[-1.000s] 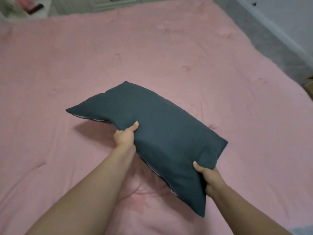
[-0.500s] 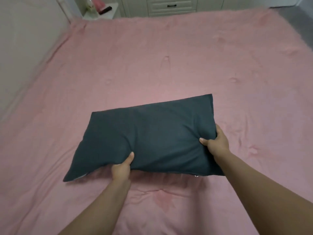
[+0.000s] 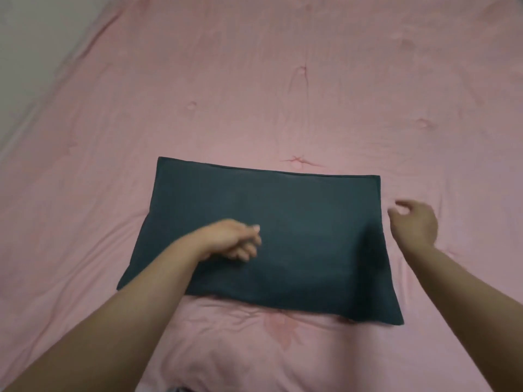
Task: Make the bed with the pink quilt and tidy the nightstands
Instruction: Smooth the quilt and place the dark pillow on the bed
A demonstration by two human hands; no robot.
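Dark pillow lies flat on pink quilt, near edge | our left hand hovers above it, fingers loosely curled, empty | our right hand relaxed just right of it, empty | looks soft, light; grip the short ends.

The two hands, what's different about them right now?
1. The left hand is over the dark pillow; the right hand is beside it, over the pink quilt.
2. The left hand's fingers are loosely curled, pointing right; the right hand's point away, toward the far side of the bed.

Both are bare and hold nothing.
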